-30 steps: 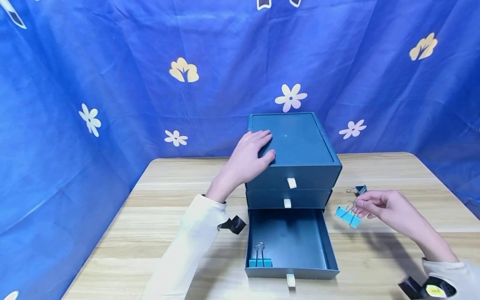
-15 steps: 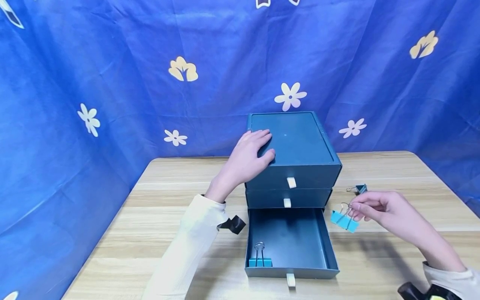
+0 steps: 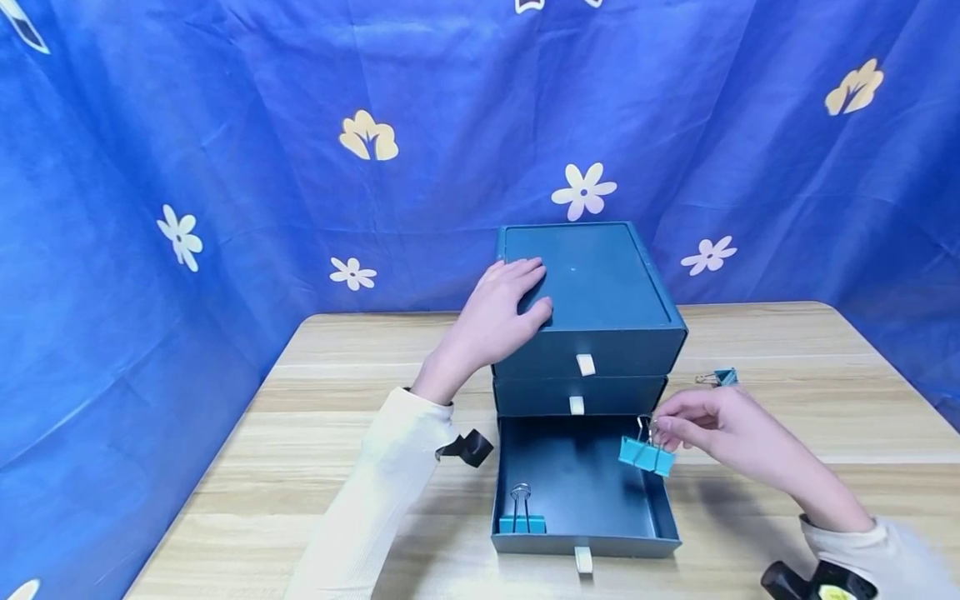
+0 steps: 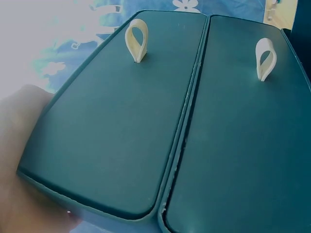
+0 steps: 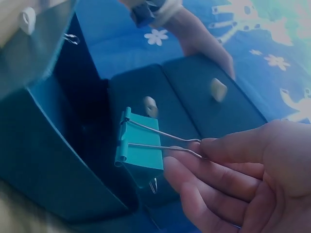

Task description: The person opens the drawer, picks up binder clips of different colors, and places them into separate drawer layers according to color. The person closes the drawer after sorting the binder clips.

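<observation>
My left hand [image 3: 498, 312] rests with spread fingers on the top left edge of a dark teal drawer box [image 3: 592, 275]. Its bottom drawer [image 3: 577, 492] is pulled out, and the two drawers above are closed. Between thumb and fingers, my right hand [image 3: 720, 425] pinches the wire handles of a turquoise binder clip [image 3: 647, 456], held over the right side of that drawer. The right wrist view shows the same clip [image 5: 143, 145] with its handles in the fingertips. A second turquoise binder clip [image 3: 522, 523] stands in the drawer's front left corner, handles up.
Another binder clip [image 3: 725, 377] lies on the wooden table [image 3: 375, 367], right of the box and behind my right hand. White loop tabs [image 3: 586, 364] stick out from the drawer fronts. A blue flowered cloth [image 3: 450, 125] hangs behind the table.
My right hand has moved left with the binder clip, from beside the box to over the open drawer's right side. The left hand has stayed on the box top.
</observation>
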`<state>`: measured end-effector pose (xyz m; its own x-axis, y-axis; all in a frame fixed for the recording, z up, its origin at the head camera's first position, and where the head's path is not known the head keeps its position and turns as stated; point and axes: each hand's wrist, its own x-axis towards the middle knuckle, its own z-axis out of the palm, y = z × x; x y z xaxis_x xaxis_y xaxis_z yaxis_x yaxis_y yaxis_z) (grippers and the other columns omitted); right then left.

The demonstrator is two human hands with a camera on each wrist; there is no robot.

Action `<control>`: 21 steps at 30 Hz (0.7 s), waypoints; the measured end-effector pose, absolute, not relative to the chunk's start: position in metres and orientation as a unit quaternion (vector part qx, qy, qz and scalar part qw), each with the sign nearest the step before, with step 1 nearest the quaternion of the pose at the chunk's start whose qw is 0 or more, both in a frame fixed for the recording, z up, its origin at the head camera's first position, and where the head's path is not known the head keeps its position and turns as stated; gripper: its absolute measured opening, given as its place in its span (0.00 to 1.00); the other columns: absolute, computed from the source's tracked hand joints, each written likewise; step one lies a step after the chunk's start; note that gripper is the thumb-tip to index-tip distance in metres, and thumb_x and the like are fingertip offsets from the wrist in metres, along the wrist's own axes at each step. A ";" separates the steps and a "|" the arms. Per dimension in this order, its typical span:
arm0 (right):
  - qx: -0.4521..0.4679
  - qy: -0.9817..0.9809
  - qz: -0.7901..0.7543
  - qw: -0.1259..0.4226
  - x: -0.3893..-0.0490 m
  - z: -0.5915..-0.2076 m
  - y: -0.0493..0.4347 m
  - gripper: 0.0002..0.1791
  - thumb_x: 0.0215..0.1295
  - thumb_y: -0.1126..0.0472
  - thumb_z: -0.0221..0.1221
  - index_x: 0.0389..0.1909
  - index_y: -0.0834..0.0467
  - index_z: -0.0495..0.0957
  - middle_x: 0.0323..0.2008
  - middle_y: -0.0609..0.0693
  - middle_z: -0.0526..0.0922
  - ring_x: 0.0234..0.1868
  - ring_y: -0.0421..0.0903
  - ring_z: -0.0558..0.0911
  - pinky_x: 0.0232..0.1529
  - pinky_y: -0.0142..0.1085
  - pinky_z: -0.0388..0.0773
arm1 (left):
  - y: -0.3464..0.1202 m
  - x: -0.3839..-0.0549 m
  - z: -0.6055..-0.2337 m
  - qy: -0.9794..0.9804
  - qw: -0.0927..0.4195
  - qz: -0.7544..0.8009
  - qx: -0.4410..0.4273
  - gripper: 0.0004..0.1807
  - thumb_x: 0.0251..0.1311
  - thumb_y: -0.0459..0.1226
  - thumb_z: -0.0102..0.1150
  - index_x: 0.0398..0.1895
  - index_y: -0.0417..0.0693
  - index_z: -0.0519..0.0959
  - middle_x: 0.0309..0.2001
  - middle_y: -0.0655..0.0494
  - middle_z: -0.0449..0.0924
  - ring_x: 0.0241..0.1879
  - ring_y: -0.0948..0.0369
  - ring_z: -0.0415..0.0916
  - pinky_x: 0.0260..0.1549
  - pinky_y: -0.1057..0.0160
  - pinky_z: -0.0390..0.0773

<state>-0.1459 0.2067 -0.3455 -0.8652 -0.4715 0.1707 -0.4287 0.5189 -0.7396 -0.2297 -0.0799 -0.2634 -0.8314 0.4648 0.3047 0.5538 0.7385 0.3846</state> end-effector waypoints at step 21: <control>-0.364 0.818 -0.423 0.142 -0.151 -0.390 0.132 0.06 0.67 0.62 0.58 0.32 0.56 0.83 0.26 0.43 0.85 0.26 0.34 0.83 0.31 0.29 0.81 | -0.080 -0.230 -0.261 -0.931 0.090 -0.214 -0.281 0.30 0.69 0.46 0.43 0.71 0.43 0.62 0.73 0.52 0.58 0.74 0.56 0.49 0.74 0.59 0.40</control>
